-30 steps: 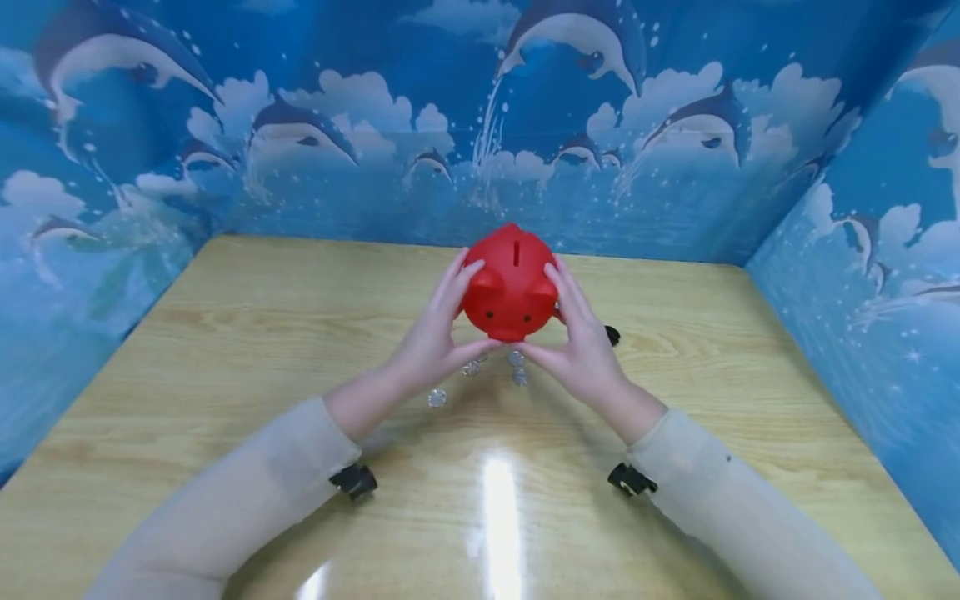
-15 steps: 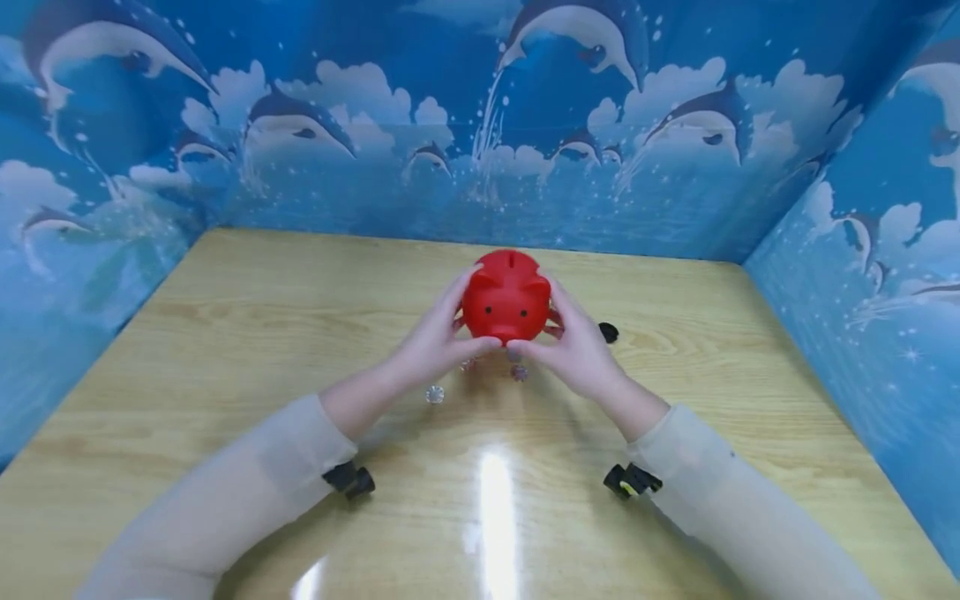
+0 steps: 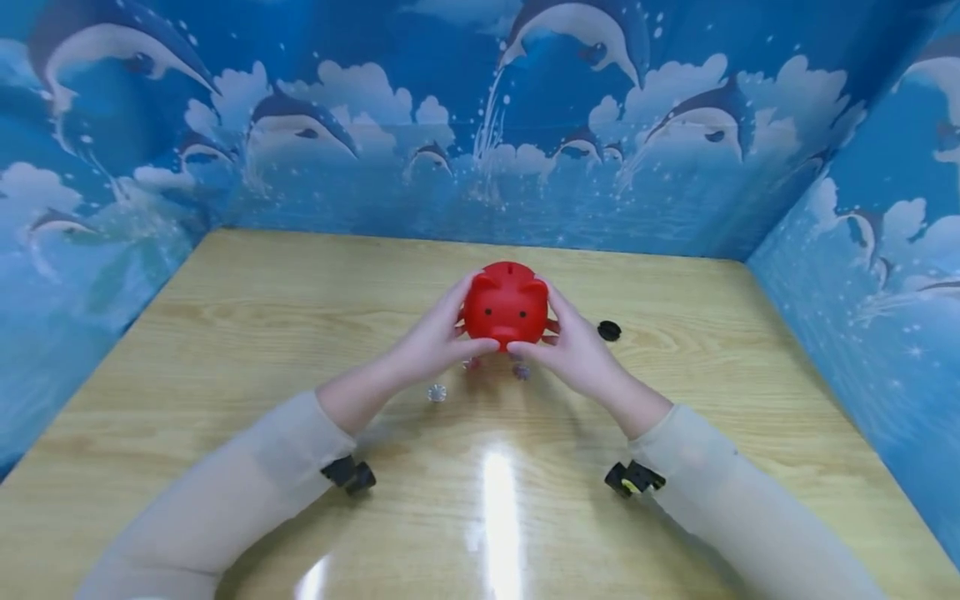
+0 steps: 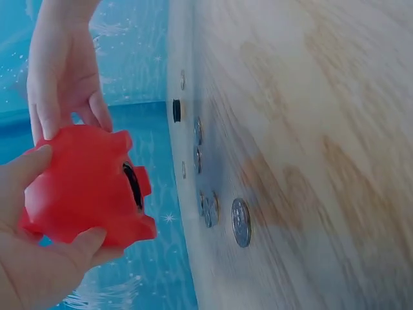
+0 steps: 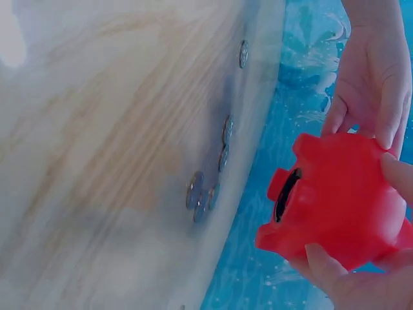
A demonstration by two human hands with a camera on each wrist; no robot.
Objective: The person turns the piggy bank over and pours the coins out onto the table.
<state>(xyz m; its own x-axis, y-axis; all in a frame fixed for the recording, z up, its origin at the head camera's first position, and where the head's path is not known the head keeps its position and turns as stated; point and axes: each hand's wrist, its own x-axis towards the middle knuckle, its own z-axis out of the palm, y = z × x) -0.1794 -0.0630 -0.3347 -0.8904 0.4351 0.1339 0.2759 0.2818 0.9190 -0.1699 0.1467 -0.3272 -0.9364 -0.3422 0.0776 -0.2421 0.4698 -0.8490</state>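
A red piggy bank (image 3: 506, 304) is raised above the table, its snout towards me and its coin slot on top. My left hand (image 3: 427, 342) grips one side of it, and my right hand (image 3: 577, 350) grips the other. Both thumbs lie near the snout, with the fingers curled round the flanks. In the left wrist view a dark-edged round opening (image 4: 133, 185) shows on the bank's underside, between the feet. Several silver coins (image 4: 241, 223) lie on the table below, partly hidden by the bank in the head view.
On the wooden table (image 3: 262, 350), a small black round plug (image 3: 609, 331) lies right of the right hand. One coin (image 3: 437, 392) sits apart, nearer to me. Blue dolphin-printed walls (image 3: 480, 167) stand behind and at both sides of the table.
Both hands have lowered the piggy bank and tipped it, so its face shows more and its top slot less. Early movement was larger; over the last half second it sank only slightly.
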